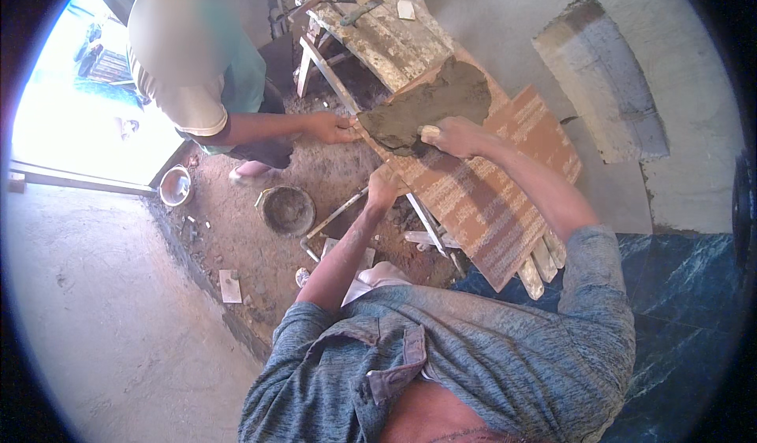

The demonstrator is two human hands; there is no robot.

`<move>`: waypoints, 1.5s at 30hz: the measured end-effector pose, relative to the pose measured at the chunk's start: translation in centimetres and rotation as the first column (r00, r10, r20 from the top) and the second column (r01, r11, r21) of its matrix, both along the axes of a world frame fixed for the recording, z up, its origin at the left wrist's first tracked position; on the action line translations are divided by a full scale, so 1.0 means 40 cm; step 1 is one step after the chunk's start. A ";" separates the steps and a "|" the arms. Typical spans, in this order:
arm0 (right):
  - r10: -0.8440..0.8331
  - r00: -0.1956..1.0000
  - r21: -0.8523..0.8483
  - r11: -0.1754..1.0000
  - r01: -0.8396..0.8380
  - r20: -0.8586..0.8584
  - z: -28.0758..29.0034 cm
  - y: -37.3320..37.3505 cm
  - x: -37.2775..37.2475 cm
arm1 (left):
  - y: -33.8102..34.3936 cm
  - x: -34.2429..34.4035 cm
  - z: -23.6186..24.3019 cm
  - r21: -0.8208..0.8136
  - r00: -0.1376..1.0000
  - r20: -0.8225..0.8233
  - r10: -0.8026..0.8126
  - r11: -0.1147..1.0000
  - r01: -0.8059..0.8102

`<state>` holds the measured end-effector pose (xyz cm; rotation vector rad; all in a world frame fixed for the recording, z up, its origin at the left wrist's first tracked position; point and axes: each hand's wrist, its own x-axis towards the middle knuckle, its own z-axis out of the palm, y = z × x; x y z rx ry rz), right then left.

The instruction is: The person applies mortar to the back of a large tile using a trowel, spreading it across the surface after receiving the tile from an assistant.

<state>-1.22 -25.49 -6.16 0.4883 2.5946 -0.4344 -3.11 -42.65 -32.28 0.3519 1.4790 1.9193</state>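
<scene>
Grey wet mortar (441,100) lies in a thick heap on the brown back of a tile (502,96). My right hand (459,137) is closed at the near side of the mortar, around what looks like a trowel handle (430,132) with a pale end; any blade is hidden. My left hand (384,186) grips the tile's near left edge. A co-worker's hand (337,128) holds the same tile at its left corner. Under it, another brown patterned tile (497,214) rests on a plank bench (378,37).
A bucket of grey mix (287,210) and a smaller bowl (175,186) stand on the dirt floor to the left. Tools (361,11) lie on the bench's far end. A recess (603,80) is cut in the right wall. Dark blue tiles (678,285) cover the right floor.
</scene>
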 end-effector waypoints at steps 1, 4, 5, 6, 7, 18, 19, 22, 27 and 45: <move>0.008 1.000 0.015 1.000 -0.008 0.000 -0.006 -0.007 -0.014 | -0.001 0.000 -0.012 -0.006 0.999 -0.040 0.026 1.000 -0.027; 0.009 1.000 0.073 0.997 -0.010 0.014 -0.014 -0.026 -0.059 | -0.011 -0.013 -0.038 -0.038 0.996 0.060 -0.059 0.997 0.061; -0.014 1.000 0.098 0.995 0.012 0.019 -0.012 -0.024 -0.058 | -0.009 -0.013 -0.013 -0.042 0.992 0.090 -0.091 0.995 0.095; -0.028 1.000 0.095 0.995 0.028 -0.005 -0.020 -0.013 -0.058 | -0.007 -0.004 0.013 -0.043 0.988 0.118 -0.103 0.993 0.109; -0.041 0.999 0.092 0.995 0.044 -0.030 -0.028 0.000 -0.062 | -0.009 -0.001 0.044 -0.044 0.983 0.143 -0.114 0.992 0.121; -0.347 0.895 -0.110 0.938 0.329 -0.281 0.022 0.078 -0.004 | -0.021 -0.021 0.036 0.017 0.986 0.100 -0.130 0.991 0.129; -0.410 0.867 -0.214 0.908 0.360 -0.283 0.056 0.049 0.044 | -0.026 -0.018 0.070 0.081 0.973 0.188 -0.131 0.990 0.118; -0.603 0.743 -0.437 0.774 0.458 -0.289 0.053 -0.004 0.172 | -0.039 -0.016 0.152 0.105 0.937 0.315 -0.152 0.987 0.125; -0.833 0.517 -0.707 0.487 0.513 -0.198 -0.025 -0.140 0.331 | -0.062 -0.049 0.165 0.048 0.902 0.340 -0.265 0.963 0.265; -0.748 0.222 -0.206 0.433 0.877 -0.626 -0.311 -0.572 0.339 | -0.246 -0.203 0.120 -0.190 0.820 0.368 -0.439 0.827 0.528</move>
